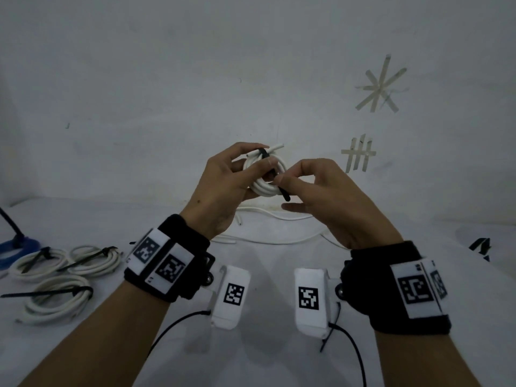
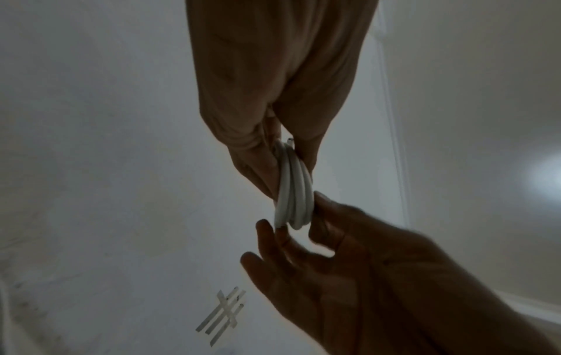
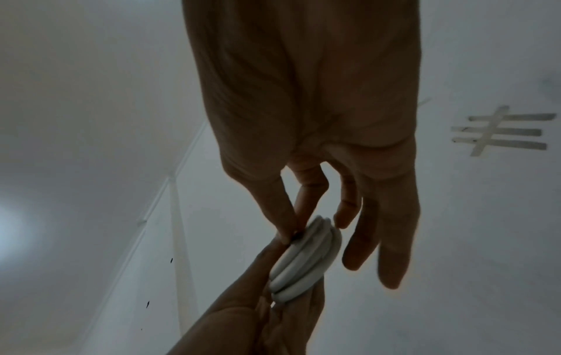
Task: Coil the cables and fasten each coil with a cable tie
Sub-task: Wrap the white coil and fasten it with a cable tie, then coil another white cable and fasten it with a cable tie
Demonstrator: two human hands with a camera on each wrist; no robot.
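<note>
At the centre of the head view, one white cable coil (image 1: 265, 174) is being held up in front of the wall: the left hand (image 1: 220, 185) is gripping it with fingers curled round its loops, while the right hand (image 1: 321, 191) is pinching the tail of one black cable tie (image 1: 280, 185) between thumb and forefinger, its other fingers spreading loosely apart. The tie is wrapping the top of the coil, where two cable ends are sticking out. At the lower left of the frame three finished white coils (image 1: 55, 275) are lying on the white table (image 1: 265, 344), each carrying a black tie, with one blue coil (image 1: 16, 247) at the far left edge. Loose white cable (image 1: 279, 236) is trailing across the table below the hands. Two tape marks are sticking to the grey-white wall at the upper right: a star (image 1: 381, 85) and a hash (image 1: 358, 155). Both wrists are wearing black bands with square black-and-white code tags; no readable writing is showing.
</note>
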